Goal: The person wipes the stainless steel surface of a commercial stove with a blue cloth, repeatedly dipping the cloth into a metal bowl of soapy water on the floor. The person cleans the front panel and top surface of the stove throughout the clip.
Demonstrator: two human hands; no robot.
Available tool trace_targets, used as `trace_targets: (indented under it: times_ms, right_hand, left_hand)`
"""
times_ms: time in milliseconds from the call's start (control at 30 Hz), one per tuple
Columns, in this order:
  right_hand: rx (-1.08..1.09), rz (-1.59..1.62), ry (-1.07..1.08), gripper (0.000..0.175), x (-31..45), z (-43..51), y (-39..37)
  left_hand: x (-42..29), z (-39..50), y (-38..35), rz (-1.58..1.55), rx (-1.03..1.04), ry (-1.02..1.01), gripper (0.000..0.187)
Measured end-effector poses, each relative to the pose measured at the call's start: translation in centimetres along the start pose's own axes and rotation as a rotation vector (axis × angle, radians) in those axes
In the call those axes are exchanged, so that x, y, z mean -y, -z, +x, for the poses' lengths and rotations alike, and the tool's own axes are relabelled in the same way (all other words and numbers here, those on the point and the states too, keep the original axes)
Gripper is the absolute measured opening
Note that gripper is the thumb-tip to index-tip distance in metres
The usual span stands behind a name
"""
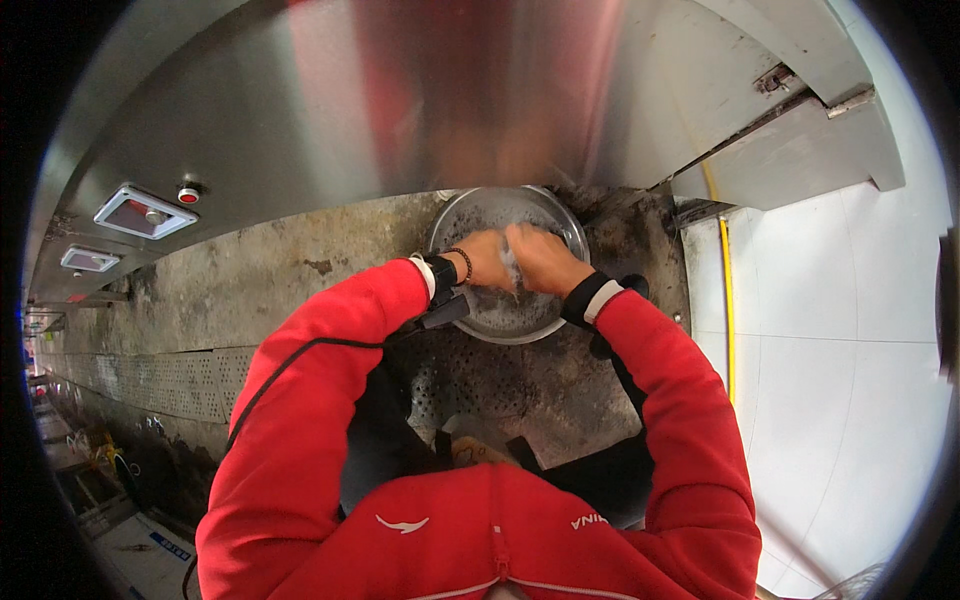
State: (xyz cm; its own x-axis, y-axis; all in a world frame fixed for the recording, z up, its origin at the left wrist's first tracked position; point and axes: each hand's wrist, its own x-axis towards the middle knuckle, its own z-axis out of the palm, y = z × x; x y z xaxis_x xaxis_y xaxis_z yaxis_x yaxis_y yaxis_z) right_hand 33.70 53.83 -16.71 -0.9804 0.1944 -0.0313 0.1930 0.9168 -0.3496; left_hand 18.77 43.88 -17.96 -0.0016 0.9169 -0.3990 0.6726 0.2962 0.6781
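Observation:
A round metal basin sits on the floor before me, holding dark, sudsy water. My left hand and my right hand meet over its middle, both with curled fingers. Pressed between them is a pale wet item, perhaps a cloth; blur and my fingers hide most of it. A beaded bracelet and a black band circle my left wrist. Another black band is around my right wrist.
A stainless steel appliance front rises just beyond the basin, with a red button at left. Stained concrete and a perforated floor strip lie around. A yellow hose or pipe runs along the white-tiled surface at right.

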Motion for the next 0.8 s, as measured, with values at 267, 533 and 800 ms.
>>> trace_targets:
  times_ms: [267,533,800]
  right_hand:
    - [0.071,0.095,-0.131,0.05,-0.6,0.3,-0.7]
    - [0.003,0.076,-0.232,0.053,0.0,-0.3,-2.2]
    - [0.01,0.118,-0.05,0.084,1.9,-1.1,3.3]
  left_hand:
    - [-1.2,-0.8,-0.1,0.102,-0.112,0.091,0.066]
    - [0.6,0.9,-1.1,0.083,-0.113,-0.111,0.078]
    - [-0.7,-0.9,0.8,-0.467,0.026,-0.063,0.079]
